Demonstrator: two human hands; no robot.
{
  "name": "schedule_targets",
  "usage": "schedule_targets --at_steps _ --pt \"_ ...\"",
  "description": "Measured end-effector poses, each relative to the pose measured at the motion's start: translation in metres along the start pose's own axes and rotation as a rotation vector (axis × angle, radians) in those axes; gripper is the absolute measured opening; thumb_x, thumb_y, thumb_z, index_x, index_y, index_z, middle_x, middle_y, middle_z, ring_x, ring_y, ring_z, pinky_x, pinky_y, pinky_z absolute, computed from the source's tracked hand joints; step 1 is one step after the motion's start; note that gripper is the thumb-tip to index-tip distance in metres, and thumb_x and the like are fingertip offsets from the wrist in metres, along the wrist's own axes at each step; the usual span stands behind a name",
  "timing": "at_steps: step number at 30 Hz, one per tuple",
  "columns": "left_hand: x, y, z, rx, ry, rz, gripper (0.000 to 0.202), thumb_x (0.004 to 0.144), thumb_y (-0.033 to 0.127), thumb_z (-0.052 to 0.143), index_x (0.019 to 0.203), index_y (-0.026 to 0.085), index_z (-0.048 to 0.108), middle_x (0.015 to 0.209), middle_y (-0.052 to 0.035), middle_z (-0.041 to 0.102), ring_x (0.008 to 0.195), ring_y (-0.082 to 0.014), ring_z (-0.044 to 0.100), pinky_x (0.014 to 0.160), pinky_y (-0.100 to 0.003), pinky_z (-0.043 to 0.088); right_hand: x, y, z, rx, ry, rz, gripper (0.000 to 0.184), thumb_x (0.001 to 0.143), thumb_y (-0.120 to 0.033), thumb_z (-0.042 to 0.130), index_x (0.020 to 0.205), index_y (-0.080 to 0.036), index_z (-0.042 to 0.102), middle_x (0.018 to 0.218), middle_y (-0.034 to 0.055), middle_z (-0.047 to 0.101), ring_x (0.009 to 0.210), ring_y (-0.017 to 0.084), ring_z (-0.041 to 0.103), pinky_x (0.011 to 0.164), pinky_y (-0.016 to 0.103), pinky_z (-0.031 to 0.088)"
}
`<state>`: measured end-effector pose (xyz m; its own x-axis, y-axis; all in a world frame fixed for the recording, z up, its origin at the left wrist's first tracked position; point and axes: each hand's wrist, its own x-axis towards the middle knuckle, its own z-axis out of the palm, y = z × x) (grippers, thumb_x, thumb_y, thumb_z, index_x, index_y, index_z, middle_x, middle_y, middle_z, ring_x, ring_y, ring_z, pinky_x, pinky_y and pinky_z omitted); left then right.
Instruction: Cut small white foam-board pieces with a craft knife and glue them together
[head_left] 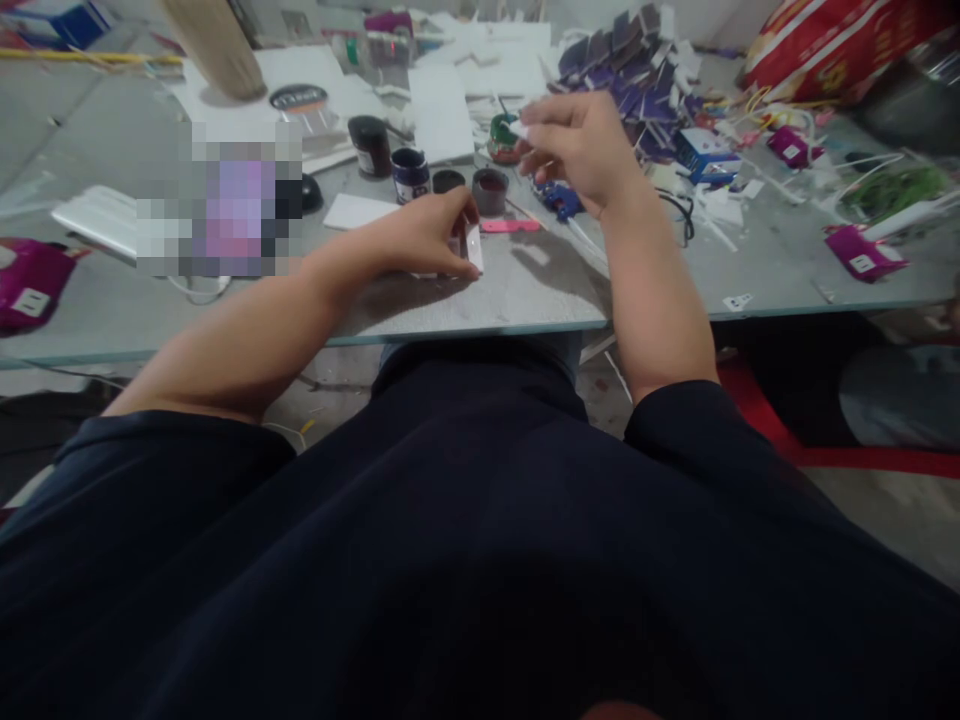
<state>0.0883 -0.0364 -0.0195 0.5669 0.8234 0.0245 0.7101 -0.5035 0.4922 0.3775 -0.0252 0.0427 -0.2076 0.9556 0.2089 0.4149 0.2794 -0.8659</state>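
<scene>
My left hand (429, 237) rests on the grey table (540, 295) near its front edge, fingers closed on a small white piece (473, 249). My right hand (577, 148) is raised above the table further back, fingers pinched on a small white bit (519, 130) that I cannot make out clearly. Right behind the left hand stand small paint pots: a dark blue one (410, 173), a black one (448, 181) and a dark red one (490, 190). A pink strip (510, 226) lies between the two hands.
White foam sheets (442, 110) and a pile of purple pieces (630, 60) cover the back of the table. A blue glue gun (559, 200) lies below my right hand. Magenta boxes (862, 252) sit at right, another (30, 285) at left. A red bag (825, 45) stands far right.
</scene>
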Motion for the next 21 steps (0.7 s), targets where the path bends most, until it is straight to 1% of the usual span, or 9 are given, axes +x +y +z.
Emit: schedule_targets --at_steps 3,5,6,7,10,12,14,17,21 --pt "-0.002 0.004 -0.002 0.020 0.011 -0.019 0.103 0.079 0.079 0.105 0.163 0.030 0.073 0.141 -0.0093 0.085 0.152 -0.0471 0.073 0.123 -0.056 0.059 -0.001 0.002 0.011 -0.078 -0.045 0.060 0.034 0.135 -0.027 0.065 0.111 -0.021 0.088 0.110 0.0060 0.094 0.090 0.017 0.080 0.083 0.033 0.060" --pt "-0.005 0.008 -0.004 0.033 0.021 -0.019 0.098 0.080 0.072 0.105 0.161 0.027 0.073 0.146 -0.0102 0.084 0.148 -0.0448 0.076 0.122 -0.053 0.060 -0.003 0.003 0.016 -0.141 -0.100 0.094 0.022 0.124 -0.024 0.076 0.104 -0.024 0.084 0.098 0.0033 0.091 0.091 0.019 0.077 0.095 0.037 0.064" --pt "-0.006 0.010 -0.005 0.038 0.023 -0.015 0.095 0.082 0.068 0.104 0.161 0.026 0.073 0.149 -0.0109 0.084 0.145 -0.0428 0.077 0.121 -0.052 0.060 -0.004 0.004 0.017 -0.146 -0.128 0.102 0.009 0.115 -0.022 0.083 0.107 -0.026 0.083 0.093 0.0008 0.088 0.094 0.021 0.078 0.102 0.040 0.065" --pt "-0.006 0.011 -0.006 0.042 0.021 -0.012 0.092 0.084 0.063 0.104 0.162 0.025 0.072 0.151 -0.0116 0.084 0.143 -0.0413 0.079 0.121 -0.051 0.061 -0.005 0.005 0.018 -0.133 -0.148 0.105 0.013 0.105 -0.019 0.087 0.114 -0.027 0.082 0.088 -0.0020 0.085 0.095 0.023 0.079 0.107 0.043 0.065" --pt "-0.006 0.010 -0.007 0.052 0.026 -0.013 0.091 0.085 0.058 0.104 0.164 0.024 0.072 0.152 -0.0141 0.084 0.143 -0.0437 0.081 0.121 -0.051 0.062 -0.008 0.005 0.014 -0.055 -0.218 0.095 0.059 0.093 -0.013 0.092 0.148 -0.028 0.077 0.077 -0.0098 0.076 0.097 0.025 0.084 0.107 0.044 0.066" --pt "-0.004 0.007 -0.007 0.053 0.038 -0.014 0.093 0.083 0.059 0.106 0.163 0.024 0.074 0.149 -0.0153 0.085 0.144 -0.0476 0.082 0.120 -0.053 0.063 -0.009 0.004 0.010 -0.029 -0.279 0.113 0.071 0.093 -0.013 0.094 0.160 -0.025 0.073 0.077 -0.0100 0.076 0.098 0.026 0.087 0.104 0.041 0.070" --pt "-0.002 0.004 -0.006 0.049 0.051 -0.005 0.092 0.084 0.061 0.107 0.162 0.025 0.075 0.145 -0.0153 0.086 0.141 -0.0476 0.084 0.120 -0.054 0.065 -0.009 0.003 0.005 -0.073 -0.340 0.148 0.067 0.096 -0.018 0.100 0.158 -0.023 0.077 0.082 -0.0055 0.082 0.098 0.029 0.090 0.099 0.043 0.076" --pt "0.000 0.001 -0.005 0.052 0.067 -0.005 0.090 0.083 0.061 0.107 0.160 0.026 0.078 0.142 -0.0151 0.088 0.136 -0.0458 0.085 0.119 -0.054 0.066 -0.007 0.003 0.001 -0.212 -0.458 0.157 0.061 0.096 -0.034 0.113 0.149 -0.024 0.085 0.095 0.0028 0.090 0.103 0.034 0.094 0.096 0.047 0.083" --pt "0.002 0.000 -0.004 0.059 0.094 -0.019 0.090 0.081 0.060 0.108 0.160 0.026 0.080 0.144 -0.0162 0.089 0.135 -0.0458 0.085 0.119 -0.055 0.068 -0.005 0.008 0.004 -0.295 -0.631 0.148 0.059 0.092 -0.047 0.121 0.138 -0.025 0.093 0.097 0.0044 0.091 0.099 0.034 0.095 0.093 0.046 0.086"
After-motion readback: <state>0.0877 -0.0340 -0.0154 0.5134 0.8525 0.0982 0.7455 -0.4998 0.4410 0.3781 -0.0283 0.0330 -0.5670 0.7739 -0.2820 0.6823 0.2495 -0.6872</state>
